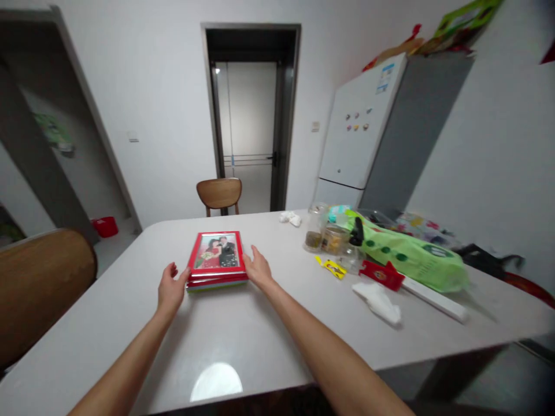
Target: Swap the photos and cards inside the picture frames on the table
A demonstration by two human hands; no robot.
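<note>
A red photo frame [242, 242] lies face up on the white table, holding a picture of a couple in red and black clothes. It rests on a short stack with red and green edges [217, 285]; I cannot tell how many pieces are under it. My left hand [170, 290] is at the stack's left side, its thumb against the near left corner and its fingers slightly curled. Against the right edge presses my right hand [259, 268], thumb on the frame and fingers pointing away from me. The stack is held between both hands.
To the right stand glass jars [313, 231], a dark-topped bottle [353, 254] and a green bag [411, 260]. Nearer lie a yellow packet [333, 268], a red packet [381, 274], a white bar [435, 299] and crumpled tissue [378, 303]. A wooden chair [219, 192] stands beyond the table [243, 352].
</note>
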